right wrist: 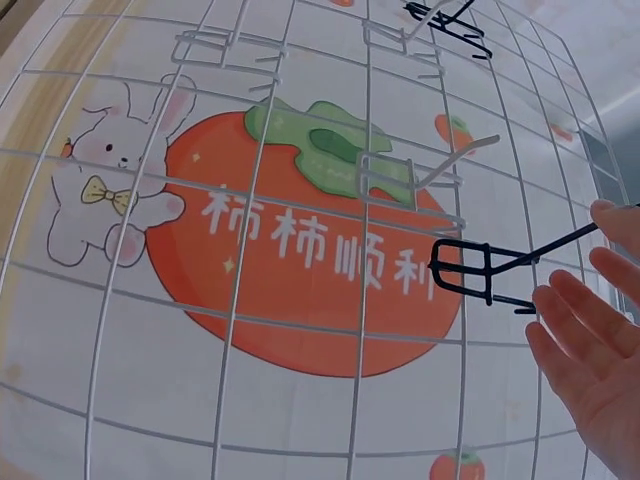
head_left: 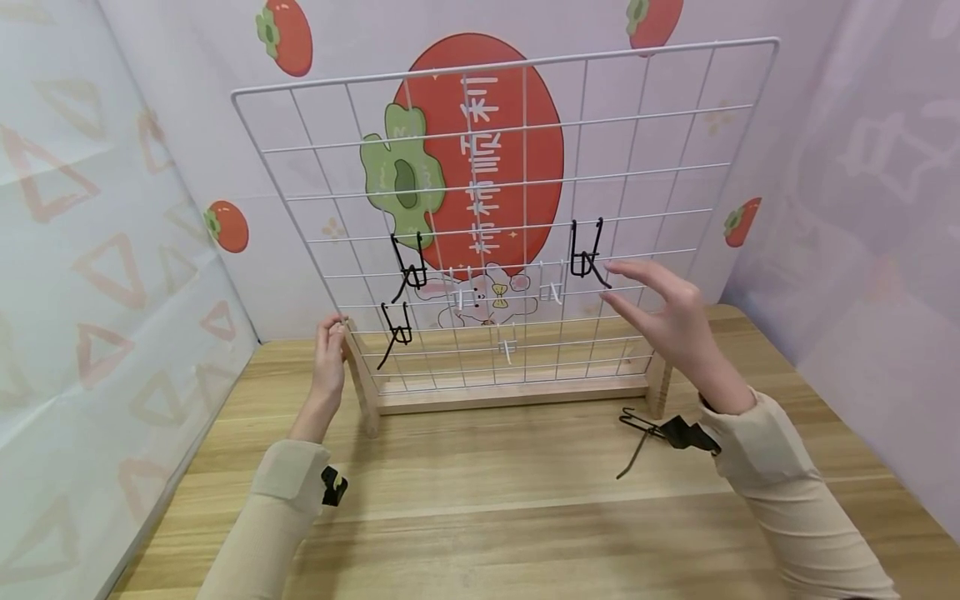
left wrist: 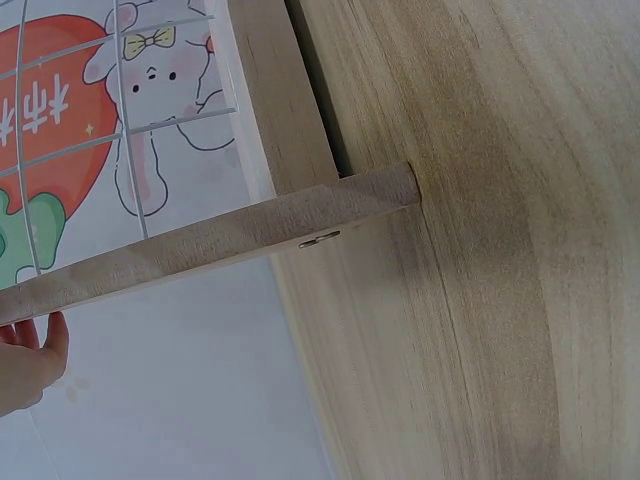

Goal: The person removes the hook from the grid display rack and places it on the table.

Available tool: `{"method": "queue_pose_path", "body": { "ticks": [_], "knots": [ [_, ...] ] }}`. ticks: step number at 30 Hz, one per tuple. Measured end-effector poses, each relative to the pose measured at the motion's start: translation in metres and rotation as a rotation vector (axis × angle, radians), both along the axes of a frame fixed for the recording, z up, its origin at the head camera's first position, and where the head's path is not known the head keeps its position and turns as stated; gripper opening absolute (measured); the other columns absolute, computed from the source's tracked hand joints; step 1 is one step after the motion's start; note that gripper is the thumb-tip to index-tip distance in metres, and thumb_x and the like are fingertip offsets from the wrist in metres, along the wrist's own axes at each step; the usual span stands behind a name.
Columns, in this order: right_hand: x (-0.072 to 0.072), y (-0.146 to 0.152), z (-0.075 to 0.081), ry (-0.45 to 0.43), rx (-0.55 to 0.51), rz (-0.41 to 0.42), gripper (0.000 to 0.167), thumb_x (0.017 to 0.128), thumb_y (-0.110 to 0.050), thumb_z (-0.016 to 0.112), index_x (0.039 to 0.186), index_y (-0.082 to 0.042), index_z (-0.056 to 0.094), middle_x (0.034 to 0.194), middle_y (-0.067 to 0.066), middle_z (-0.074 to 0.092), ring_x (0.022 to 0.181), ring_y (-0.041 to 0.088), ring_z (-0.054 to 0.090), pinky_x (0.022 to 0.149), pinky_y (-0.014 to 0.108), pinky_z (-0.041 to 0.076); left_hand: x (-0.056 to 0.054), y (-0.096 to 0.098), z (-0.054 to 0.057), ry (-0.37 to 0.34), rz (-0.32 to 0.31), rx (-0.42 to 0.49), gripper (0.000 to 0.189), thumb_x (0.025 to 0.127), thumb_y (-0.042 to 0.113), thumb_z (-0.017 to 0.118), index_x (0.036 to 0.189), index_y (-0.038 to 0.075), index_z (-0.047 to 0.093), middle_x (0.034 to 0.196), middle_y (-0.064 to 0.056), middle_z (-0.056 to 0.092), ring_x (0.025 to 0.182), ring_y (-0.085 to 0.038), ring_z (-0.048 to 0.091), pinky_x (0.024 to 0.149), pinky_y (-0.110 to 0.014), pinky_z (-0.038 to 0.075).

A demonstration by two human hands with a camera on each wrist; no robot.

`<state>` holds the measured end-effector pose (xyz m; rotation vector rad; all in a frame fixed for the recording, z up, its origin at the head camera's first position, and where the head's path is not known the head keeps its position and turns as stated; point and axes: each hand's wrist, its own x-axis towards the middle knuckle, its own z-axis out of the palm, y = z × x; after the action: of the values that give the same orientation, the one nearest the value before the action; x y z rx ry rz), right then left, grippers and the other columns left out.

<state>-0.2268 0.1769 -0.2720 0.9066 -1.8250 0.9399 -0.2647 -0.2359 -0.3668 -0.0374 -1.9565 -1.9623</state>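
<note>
My left hand [head_left: 328,358] grips the upper part of the left wooden post [head_left: 360,375] of a stand; in the left wrist view its fingertips [left wrist: 57,335] touch the post's side. A white wire grid [head_left: 510,200] rises from this stand. Beside a black wire hook [head_left: 583,262] on the grid's right half is my right hand [head_left: 667,312], thumb and fingers spread apart. The hook's prong [right wrist: 565,243] reaches between thumb and fingers; whether the thumb touches it I cannot tell. Two more black hooks, an upper one [head_left: 411,271] and a lower one [head_left: 399,333], hang at left.
White hooks hang low on the grid: a left one [head_left: 462,296], a right one [head_left: 553,290] and a lower one [head_left: 507,346]. Another black hook [head_left: 637,433] lies on the wooden table [head_left: 480,517] by the right post [head_left: 658,383]. A printed backdrop [head_left: 300,150] stands behind.
</note>
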Motion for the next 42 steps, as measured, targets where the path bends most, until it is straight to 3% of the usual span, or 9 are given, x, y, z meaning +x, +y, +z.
{"method": "queue_pose_path", "body": {
  "ticks": [6,15,22,36,42],
  "knots": [
    [-0.002,-0.003,0.002,-0.009,-0.01,0.008,0.043,0.056,0.018,0.072,0.097,0.006,0.063,0.096,0.017,0.063,0.101,0.007,0.054,0.088,0.02,0.039,0.001,0.001,0.001,0.004,-0.002,-0.007,0.016,0.096,0.019,0.031,0.111,0.016,0.036,0.113,0.006,0.037,0.096,-0.006,0.037,0.077,-0.025,0.029],
    [0.0,-0.007,0.005,-0.046,-0.026,0.041,0.037,0.06,0.02,0.068,0.094,0.007,0.063,0.098,0.017,0.063,0.1,0.006,0.054,0.087,0.02,0.04,0.001,0.0,0.0,-0.002,0.005,-0.02,0.015,0.095,0.019,0.03,0.109,0.019,0.036,0.111,0.007,0.037,0.095,-0.006,0.037,0.078,-0.026,0.029],
    [-0.001,-0.007,0.005,-0.098,-0.044,0.115,0.029,0.065,0.021,0.064,0.091,0.007,0.063,0.098,0.018,0.062,0.099,0.008,0.056,0.086,0.02,0.04,0.001,0.0,-0.001,-0.012,0.006,-0.012,0.015,0.096,0.021,0.031,0.11,0.02,0.037,0.109,0.007,0.038,0.096,-0.009,0.037,0.079,-0.027,0.029],
    [0.001,-0.015,0.012,-0.054,-0.189,0.16,0.023,0.068,0.025,0.057,0.087,0.012,0.059,0.09,0.023,0.061,0.09,0.007,0.059,0.079,0.022,0.045,0.001,0.0,-0.003,-0.004,-0.004,-0.011,0.013,0.096,0.022,0.031,0.108,0.022,0.037,0.11,0.009,0.038,0.099,-0.012,0.037,0.08,-0.027,0.029],
    [0.0,-0.017,0.017,-0.017,-0.214,0.141,0.024,0.07,0.025,0.055,0.09,0.012,0.057,0.089,0.023,0.06,0.091,0.008,0.058,0.079,0.022,0.045,0.001,0.0,-0.002,0.009,-0.001,-0.006,0.014,0.095,0.021,0.032,0.108,0.02,0.037,0.108,0.007,0.038,0.096,-0.009,0.037,0.079,-0.027,0.029]
  ]
}}
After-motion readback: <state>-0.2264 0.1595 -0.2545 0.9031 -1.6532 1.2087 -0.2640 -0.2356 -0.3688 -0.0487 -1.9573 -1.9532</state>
